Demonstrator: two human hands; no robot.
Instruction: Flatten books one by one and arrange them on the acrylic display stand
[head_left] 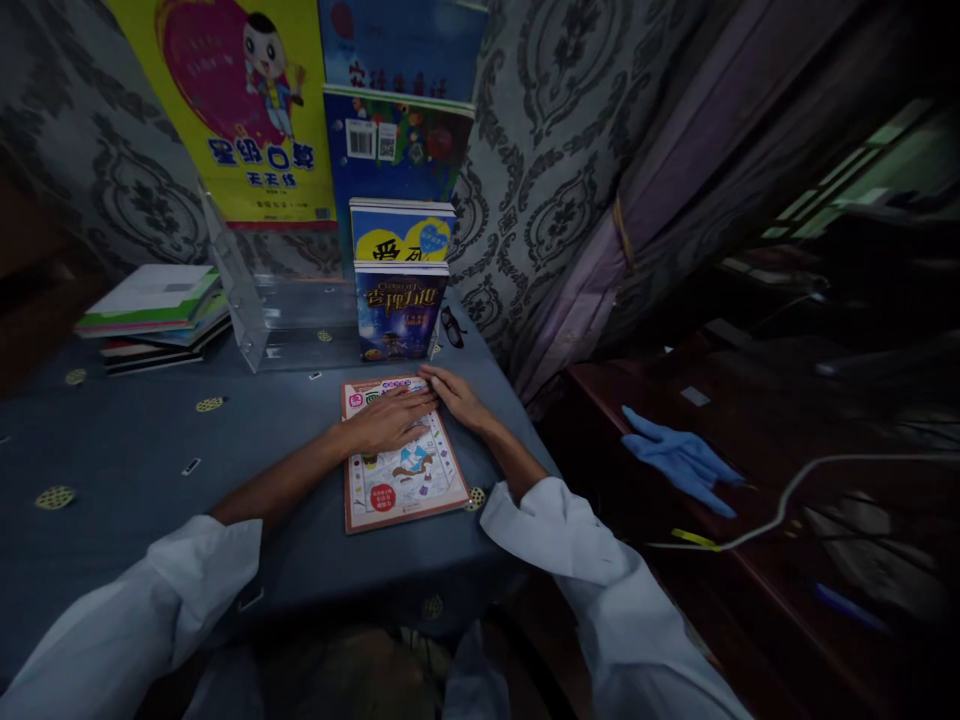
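A thin orange-bordered children's book (pixel 405 490) with a cartoon cover lies flat on the dark tablecloth. Across its upper half rests my left hand (pixel 390 418), palm down with the fingers stretched to the right. My right hand (pixel 454 395) lies at the book's upper right edge, fingers extended and meeting the tips of my left. Neither hand grips anything. Just beyond the book, a dark blue book (pixel 397 315) stands upright in front of a yellow-and-blue one (pixel 401 232). A clear acrylic stand (pixel 300 315) is beside them on the left.
Taller books, one yellow (pixel 277 205) and one blue (pixel 405 150), stand at the back against the patterned wall. A stack of books (pixel 154 305) lies at the left. Dark glasses (pixel 452 327) sit by the wall. On the right, blue gloves (pixel 679 455) and a white cable (pixel 787 490) rest on dark furniture.
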